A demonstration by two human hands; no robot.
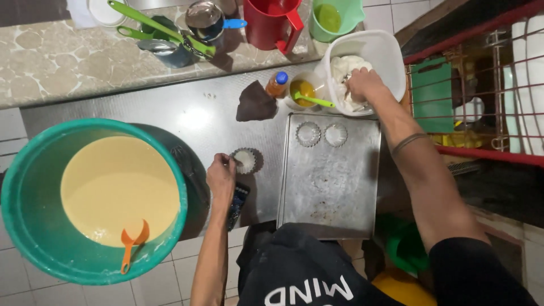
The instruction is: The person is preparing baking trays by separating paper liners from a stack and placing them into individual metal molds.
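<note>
My left hand (221, 177) pinches the rim of a small fluted metal mould lined with a white paper cup (245, 160), which stands on the steel counter left of the baking tray (334, 187). My right hand (364, 84) reaches into a white plastic container (381, 54) holding white paper cups, fingers closed on some of them. Two lined fluted moulds (308, 134) (336, 134) sit at the tray's far edge. A large green basin (22, 187) of pale yellow batter with an orange scoop (131, 243) stands at my left.
A small bowl of yellow liquid with a green brush (306, 93), an orange bottle (276, 85) and a dark cloth (255, 102) lie behind the tray. A red jug (272, 22), green cup (334, 20), pots and green tongs stand at the back. A red wire rack (481, 85) is at the right.
</note>
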